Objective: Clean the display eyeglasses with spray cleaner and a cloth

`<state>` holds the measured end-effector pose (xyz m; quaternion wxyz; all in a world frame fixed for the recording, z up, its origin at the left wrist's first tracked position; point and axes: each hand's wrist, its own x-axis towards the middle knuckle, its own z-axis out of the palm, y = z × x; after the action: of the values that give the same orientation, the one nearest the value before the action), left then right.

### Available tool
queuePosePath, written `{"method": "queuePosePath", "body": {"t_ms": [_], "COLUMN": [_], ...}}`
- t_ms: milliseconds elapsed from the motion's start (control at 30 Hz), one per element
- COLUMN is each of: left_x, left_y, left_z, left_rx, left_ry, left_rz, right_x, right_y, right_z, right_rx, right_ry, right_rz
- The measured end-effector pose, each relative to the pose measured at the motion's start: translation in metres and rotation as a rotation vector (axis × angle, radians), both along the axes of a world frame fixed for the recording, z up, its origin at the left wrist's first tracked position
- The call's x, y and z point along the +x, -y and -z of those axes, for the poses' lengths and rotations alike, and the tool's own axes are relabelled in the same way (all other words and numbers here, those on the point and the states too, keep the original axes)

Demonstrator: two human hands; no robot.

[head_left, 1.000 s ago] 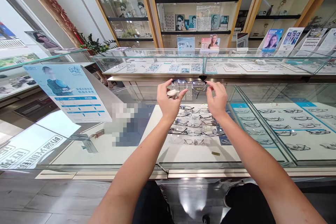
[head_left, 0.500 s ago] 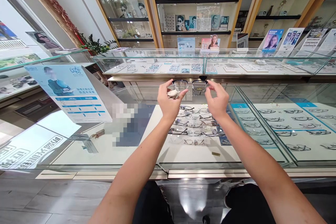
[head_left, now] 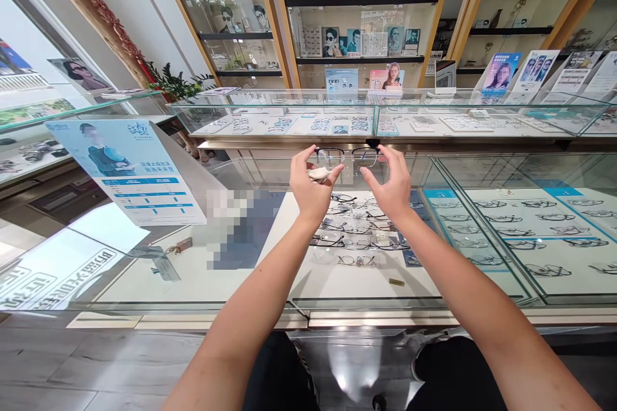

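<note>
Over the far edge of the glass tabletop (head_left: 193, 292), as the head view shows it, a pair of glasses (head_left: 344, 154) hangs upright in front of the person. The left hand (head_left: 311, 183) grasps its left end between forefinger and thumb, with a pale cloth (head_left: 318, 174) tucked against the palm. On the right hand (head_left: 391, 181), the forefinger sits at the outer end while the thumb spreads away below the lens; whether these fingers grip or only touch, I cannot tell.

That loose-looking right side is likely the weak point: were it to slip, the left pinch alone would carry the weight and the glasses could twist or drop onto the glass above the display frames (head_left: 330, 242). A thumb straying onto a lens could smear it, uneven pull could strain the bridge, and the cloth might work loose.
</note>
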<state>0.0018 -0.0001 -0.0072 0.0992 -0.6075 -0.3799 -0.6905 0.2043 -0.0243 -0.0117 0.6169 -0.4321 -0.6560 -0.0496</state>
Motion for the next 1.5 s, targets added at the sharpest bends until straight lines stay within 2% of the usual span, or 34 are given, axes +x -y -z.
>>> {"method": "queuePosePath", "body": {"t_ms": [333,600,867,1100,1500], "left_x": [-0.001,-0.0007,0.001,0.0031,0.0024], "left_y": [0.0015,0.0009,0.0002,0.0011,-0.0006], "left_z": [0.0008,0.0022,0.0035,0.007,0.0078], "left_rx": [0.067,0.017,-0.035,-0.18,-0.172], "left_ry": [-0.111,-0.102,-0.025,0.066,0.046], "left_rz": [0.032,0.065,0.09,0.172,0.151], "right_x": [0.005,0.006,0.0029,0.0019,-0.0009], "right_y": [-0.0061,-0.0087,-0.006,-0.0052,-0.0002], "right_z": [0.0034,0.0055,0.0042,0.0051,0.0014], "right_rx": [-0.043,-0.037,0.065,0.106,0.018], "right_ry": [0.0,0.012,-0.002,0.026,-0.015], "right_rz": [0.014,0.021,0.019,0.03,0.007]}}
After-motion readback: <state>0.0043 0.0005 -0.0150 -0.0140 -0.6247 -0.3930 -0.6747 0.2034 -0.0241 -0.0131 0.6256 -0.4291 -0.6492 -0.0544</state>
